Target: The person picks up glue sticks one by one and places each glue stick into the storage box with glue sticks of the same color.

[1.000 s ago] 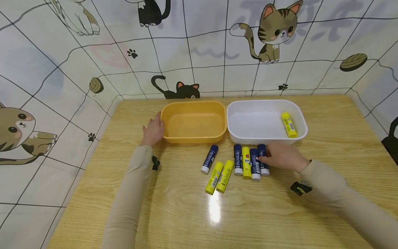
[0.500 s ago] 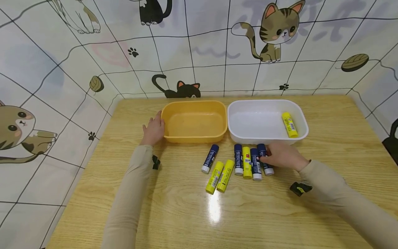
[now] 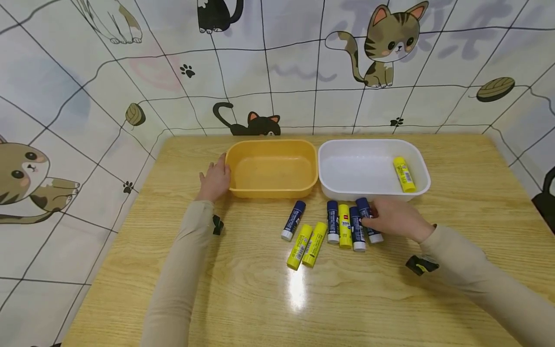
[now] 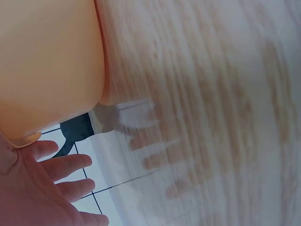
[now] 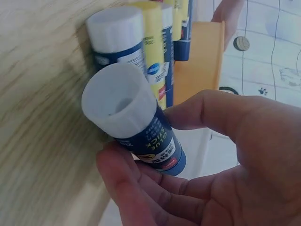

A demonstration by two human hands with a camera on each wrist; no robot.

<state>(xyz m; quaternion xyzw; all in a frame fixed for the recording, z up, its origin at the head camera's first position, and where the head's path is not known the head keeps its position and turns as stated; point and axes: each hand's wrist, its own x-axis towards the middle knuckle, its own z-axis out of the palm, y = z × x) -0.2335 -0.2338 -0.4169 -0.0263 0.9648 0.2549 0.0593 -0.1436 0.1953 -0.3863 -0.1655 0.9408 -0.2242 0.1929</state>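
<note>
My right hand (image 3: 400,219) pinches a dark blue glue stick (image 5: 157,141) between thumb and fingers. Its white end tilts toward the camera in the right wrist view. In the head view this stick lies slanted at the right end of a row of blue and yellow glue sticks (image 3: 344,226), just in front of the white tray (image 3: 373,196). My left hand (image 3: 214,180) rests against the left side of the yellow-orange tray (image 3: 273,193). In the left wrist view its fingers (image 4: 68,165) stretch out and spread beside the tray wall.
One yellow glue stick (image 3: 404,174) lies inside the white tray at its right. Left of the row lie a blue glue stick (image 3: 293,220) and two yellow glue sticks (image 3: 305,246). Both trays stand side by side near the wall (image 3: 295,72), which has cat drawings.
The blue glue stick in my right hand has tilted, its white end swinging right, away from the row. My left hand stays at the yellow-orange tray.
</note>
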